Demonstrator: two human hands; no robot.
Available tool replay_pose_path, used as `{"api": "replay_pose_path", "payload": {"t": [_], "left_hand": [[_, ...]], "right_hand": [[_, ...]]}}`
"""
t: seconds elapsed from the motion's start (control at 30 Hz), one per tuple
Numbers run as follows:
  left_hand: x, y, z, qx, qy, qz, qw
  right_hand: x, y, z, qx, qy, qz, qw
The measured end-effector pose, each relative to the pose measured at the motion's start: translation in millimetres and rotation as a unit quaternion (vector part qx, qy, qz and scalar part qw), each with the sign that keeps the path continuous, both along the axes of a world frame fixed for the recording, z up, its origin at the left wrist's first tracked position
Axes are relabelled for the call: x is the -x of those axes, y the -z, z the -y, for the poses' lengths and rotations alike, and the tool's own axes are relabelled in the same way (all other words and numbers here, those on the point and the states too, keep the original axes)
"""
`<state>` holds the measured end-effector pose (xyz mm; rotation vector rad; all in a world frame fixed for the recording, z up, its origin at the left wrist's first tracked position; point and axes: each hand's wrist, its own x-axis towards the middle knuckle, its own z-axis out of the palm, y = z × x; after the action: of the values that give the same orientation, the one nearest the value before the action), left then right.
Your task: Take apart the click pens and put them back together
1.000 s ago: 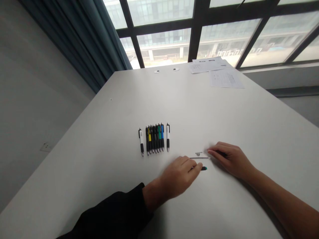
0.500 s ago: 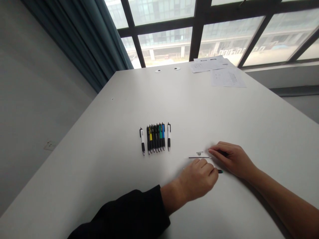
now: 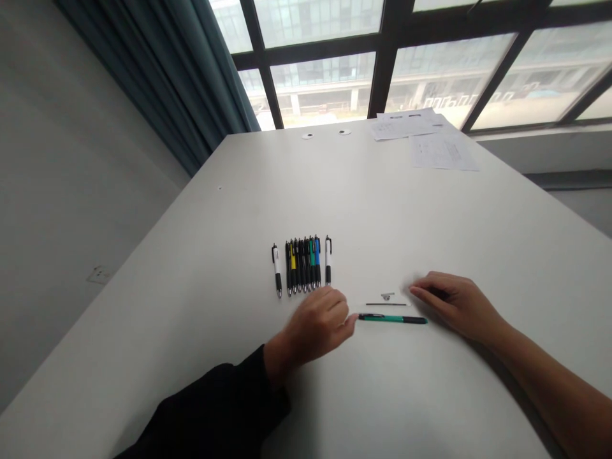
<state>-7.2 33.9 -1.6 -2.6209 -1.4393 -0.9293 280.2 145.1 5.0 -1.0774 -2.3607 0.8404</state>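
The green pen [image 3: 393,318] lies flat on the white desk [image 3: 430,210], crosswise between the two hands, with a thin refill rod [image 3: 387,304] and a small spring [image 3: 386,296] just beyond it. The left hand [image 3: 315,328] is loosely curled with its fingers [image 3: 348,323] at the pen's near end, grasping nothing, and the right hand [image 3: 456,305] rests relaxed and empty by the other end. It looks light, stiff and smooth, likely to roll, so a pinch at mid-barrel seems best.

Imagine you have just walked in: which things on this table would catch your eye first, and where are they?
A tidy row of pens lies mid-table, black, yellow, green, blue and white. Nearer, a green pen lies crosswise between the left hand and the right hand, with a thin refill just behind it. Loose papers lie at the far edge by the window.
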Motion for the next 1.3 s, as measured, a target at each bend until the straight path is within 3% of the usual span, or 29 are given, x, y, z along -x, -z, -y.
{"api": "replay_pose_path", "payload": {"t": [0.17,0.53,0.8,1.0,1.17,1.3], "left_hand": [[31,5.9,25,0.026,-0.02,0.0,0.999],[30,2.8,28,0.061,-0.035,-0.017,0.997],[9,2.9,22,0.026,0.005,-0.061,0.998],[-20,0.1,3,-0.03,0.021,-0.096,0.995],[-43,-2.9,-9,0.005,0.036,-0.164,0.986],[-43,-4.8,-5,0.034,0.031,-0.172,0.984]], "right_hand": [[1,-0.8,2,0.015,-0.056,0.007,0.998],[2,-3.3,3,0.014,-0.065,0.004,0.998],[5,-2.3,5,0.022,-0.086,0.017,0.996],[5,-2.3,7,0.01,-0.1,0.042,0.994],[5,-5.0,7,0.011,-0.118,0.048,0.992],[5,-6.4,8,0.014,-0.119,0.066,0.991]]}}
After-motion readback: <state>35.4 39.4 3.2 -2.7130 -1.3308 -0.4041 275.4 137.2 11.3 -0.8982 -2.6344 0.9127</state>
